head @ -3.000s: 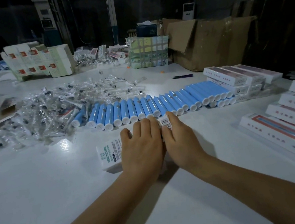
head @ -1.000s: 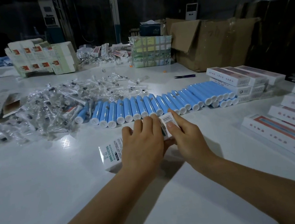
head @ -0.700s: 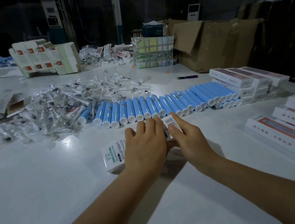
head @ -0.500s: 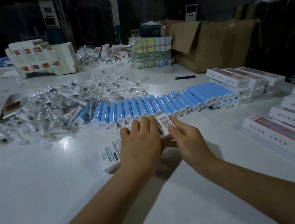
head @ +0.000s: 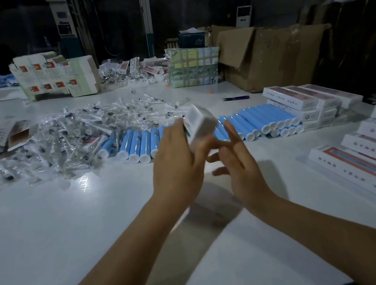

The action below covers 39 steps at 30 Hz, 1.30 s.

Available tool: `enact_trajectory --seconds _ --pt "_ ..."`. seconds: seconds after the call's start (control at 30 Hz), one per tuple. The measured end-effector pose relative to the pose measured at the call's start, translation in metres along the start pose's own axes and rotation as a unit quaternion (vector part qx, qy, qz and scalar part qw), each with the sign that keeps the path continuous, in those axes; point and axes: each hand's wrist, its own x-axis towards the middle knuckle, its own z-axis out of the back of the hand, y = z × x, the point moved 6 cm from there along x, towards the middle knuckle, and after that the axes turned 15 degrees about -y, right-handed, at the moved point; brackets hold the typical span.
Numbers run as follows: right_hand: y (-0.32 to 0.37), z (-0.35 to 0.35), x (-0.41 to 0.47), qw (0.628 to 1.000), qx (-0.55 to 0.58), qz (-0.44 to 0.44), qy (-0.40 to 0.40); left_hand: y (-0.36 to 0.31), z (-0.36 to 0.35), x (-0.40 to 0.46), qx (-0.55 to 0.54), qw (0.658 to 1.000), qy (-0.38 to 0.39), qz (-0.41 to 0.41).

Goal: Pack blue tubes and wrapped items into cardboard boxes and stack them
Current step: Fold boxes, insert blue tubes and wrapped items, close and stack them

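My left hand (head: 175,165) holds a small white box (head: 197,123) lifted off the table and tilted, its end turned toward me; the box is blurred. My right hand (head: 237,159) is just beside it with fingers spread and holds nothing. Behind my hands a row of blue tubes (head: 263,119) with white caps lies side by side on the white table (head: 73,231). A heap of clear-wrapped items (head: 61,140) spreads at the left of the tubes.
Closed white boxes are stacked at the right end of the tubes (head: 309,101), and more lie along the right edge (head: 373,159). Flat unfolded cartons (head: 52,77), a taped package (head: 193,69) and a large brown carton (head: 273,55) stand at the back. A dark pen (head: 236,98) lies near them.
The white box lay flat on the table under both hands; now my left hand has raised and tilted it, and my right hand has come off it with fingers spread.
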Motion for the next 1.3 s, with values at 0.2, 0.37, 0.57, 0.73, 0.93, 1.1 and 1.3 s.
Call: enact_trajectory --seconds 0.2,0.37,0.57,0.73,0.93,1.1,1.3 --pt "0.002 -0.021 -0.015 0.978 -0.146 0.070 0.128 0.027 0.002 -0.011 -0.398 0.806 -0.073 0.432" --pt "-0.005 -0.020 -0.016 0.965 -0.210 0.102 0.120 0.037 -0.001 -0.017 -0.403 0.799 -0.050 0.444" --pt "0.004 -0.007 -0.005 0.950 -0.269 0.133 0.084 0.057 -0.005 -0.020 -0.268 0.889 0.001 0.372" --pt "0.022 0.036 0.033 0.914 -0.394 0.092 0.042 0.058 -0.020 -0.030 -0.009 0.967 0.199 0.156" --pt "0.052 0.175 0.036 0.812 -0.575 0.083 -0.065 0.050 -0.031 -0.032 0.101 0.961 0.257 0.009" --pt "0.041 0.268 0.005 0.659 -0.738 0.029 -0.145 0.052 -0.034 -0.034 0.120 0.957 0.263 0.000" --pt "0.029 0.272 -0.001 0.617 -0.771 0.066 -0.143 0.047 -0.032 -0.035 0.119 0.958 0.261 -0.010"
